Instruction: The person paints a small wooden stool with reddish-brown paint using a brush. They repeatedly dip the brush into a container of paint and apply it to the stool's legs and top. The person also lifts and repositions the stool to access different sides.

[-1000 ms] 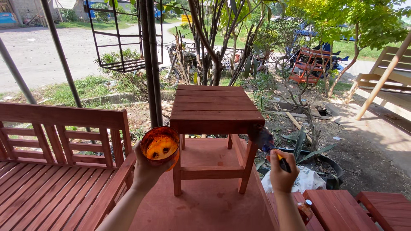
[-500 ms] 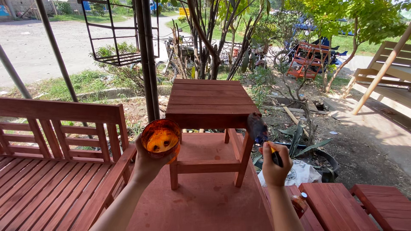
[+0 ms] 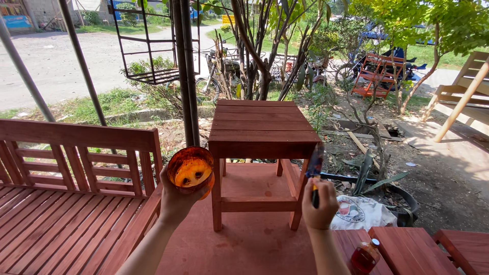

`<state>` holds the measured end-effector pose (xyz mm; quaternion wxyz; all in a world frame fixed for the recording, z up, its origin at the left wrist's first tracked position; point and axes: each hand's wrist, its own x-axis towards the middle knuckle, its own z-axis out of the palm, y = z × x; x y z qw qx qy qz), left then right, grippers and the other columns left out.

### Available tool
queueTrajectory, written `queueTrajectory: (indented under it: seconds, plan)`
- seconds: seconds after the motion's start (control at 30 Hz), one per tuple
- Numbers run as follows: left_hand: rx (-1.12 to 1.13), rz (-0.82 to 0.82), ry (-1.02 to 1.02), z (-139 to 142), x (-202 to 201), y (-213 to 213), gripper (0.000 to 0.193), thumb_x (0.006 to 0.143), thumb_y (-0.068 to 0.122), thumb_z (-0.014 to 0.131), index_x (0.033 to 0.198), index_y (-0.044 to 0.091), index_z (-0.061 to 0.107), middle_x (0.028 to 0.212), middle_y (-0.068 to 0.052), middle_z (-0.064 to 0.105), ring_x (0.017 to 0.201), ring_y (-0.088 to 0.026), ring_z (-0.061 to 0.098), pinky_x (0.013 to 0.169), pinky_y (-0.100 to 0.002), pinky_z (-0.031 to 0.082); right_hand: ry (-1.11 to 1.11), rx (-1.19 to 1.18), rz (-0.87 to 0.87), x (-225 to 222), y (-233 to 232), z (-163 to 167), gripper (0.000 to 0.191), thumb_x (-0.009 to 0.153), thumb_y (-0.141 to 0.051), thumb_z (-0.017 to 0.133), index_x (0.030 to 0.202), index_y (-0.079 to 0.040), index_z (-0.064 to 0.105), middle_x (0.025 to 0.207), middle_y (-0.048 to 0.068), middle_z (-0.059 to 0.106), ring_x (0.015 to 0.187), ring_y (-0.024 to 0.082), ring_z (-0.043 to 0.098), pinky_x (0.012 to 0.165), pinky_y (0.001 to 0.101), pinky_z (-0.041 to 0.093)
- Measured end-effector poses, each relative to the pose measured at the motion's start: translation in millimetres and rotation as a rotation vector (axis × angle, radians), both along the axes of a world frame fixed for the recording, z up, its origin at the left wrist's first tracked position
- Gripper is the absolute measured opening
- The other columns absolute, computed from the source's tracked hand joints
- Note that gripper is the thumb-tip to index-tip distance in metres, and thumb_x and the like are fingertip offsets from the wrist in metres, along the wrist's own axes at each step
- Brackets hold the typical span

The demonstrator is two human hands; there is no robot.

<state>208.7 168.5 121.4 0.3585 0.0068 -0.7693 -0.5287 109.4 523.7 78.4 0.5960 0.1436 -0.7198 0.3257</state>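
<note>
A: What is each hand doing?

B: The right hand (image 3: 319, 204) is clenched round the handle of a paintbrush (image 3: 314, 170), bristles up and laid against the front right corner of the small slatted table (image 3: 262, 127), just under its top. Held upright like that, the wet tip meets the wood edge-on.

A: And the other?

B: The left hand (image 3: 178, 201) cups a round orange container (image 3: 190, 168) from below, its mouth tilted toward the camera. It rides at about brush height and close beside the table, so the stain inside stays within easy dipping reach.

A: Where does the table stand?

B: On a reddish worktop (image 3: 244, 249), legs down, raised so its side rails face the person. Its colour matches the slatted bench (image 3: 66, 203) at the left.

A: Anything else close by?

B: A small bottle of dark red liquid (image 3: 365, 256) lies on a stained panel near the right forearm, and a printed white sack (image 3: 361, 213) sits on the ground beyond it.
</note>
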Motion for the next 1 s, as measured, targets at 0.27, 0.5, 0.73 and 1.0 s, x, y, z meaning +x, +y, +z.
queueTrajectory:
  seconds: [0.27,0.5,0.73,1.0]
  plan:
    - [0.025,0.089,0.136,-15.2,6.6,-49.8,0.106,0.067,0.02,0.092,0.146,0.009,0.023,0.141,-0.016,0.049,0.13,-0.026,0.056,0.101,-0.04,0.056,0.027,0.058,0.194,39.3,-155.5,2.5,0.021,0.096,-0.009,0.069,0.083,-0.006,0.054,0.081,0.009,0.061,0.059,0.019,0.059,0.047,0.0326,0.049]
    - [0.085,0.057,0.12,-19.2,16.5,-82.2,0.105,0.068,0.018,0.09,0.147,0.008,0.02,0.141,-0.016,0.046,0.131,-0.027,0.055,0.101,-0.041,0.057,-0.048,0.131,0.624,74.8,-219.8,15.5,0.019,0.094,-0.006,0.071,0.087,-0.007,0.053,0.083,0.009,0.065,0.064,0.018,0.064,0.051,0.0317,0.051]
    - [0.017,0.148,0.049,-9.3,18.3,-76.6,0.109,0.066,0.02,0.091,0.147,0.009,0.019,0.142,-0.016,0.045,0.132,-0.028,0.053,0.102,-0.042,0.055,-0.004,-0.049,0.801,41.8,-174.2,41.3,0.015,0.099,-0.008,0.071,0.095,-0.002,0.058,0.091,0.007,0.072,0.081,0.014,0.071,0.07,0.0292,0.058]
    - [0.016,0.06,0.117,-3.3,-1.9,-30.8,0.107,0.067,0.023,0.091,0.146,0.009,0.021,0.141,-0.017,0.048,0.131,-0.027,0.056,0.101,-0.039,0.056,-0.067,-0.13,0.543,7.4,-53.7,34.1,0.012,0.095,-0.011,0.075,0.093,-0.004,0.066,0.089,0.005,0.076,0.08,0.011,0.074,0.071,0.0247,0.059]
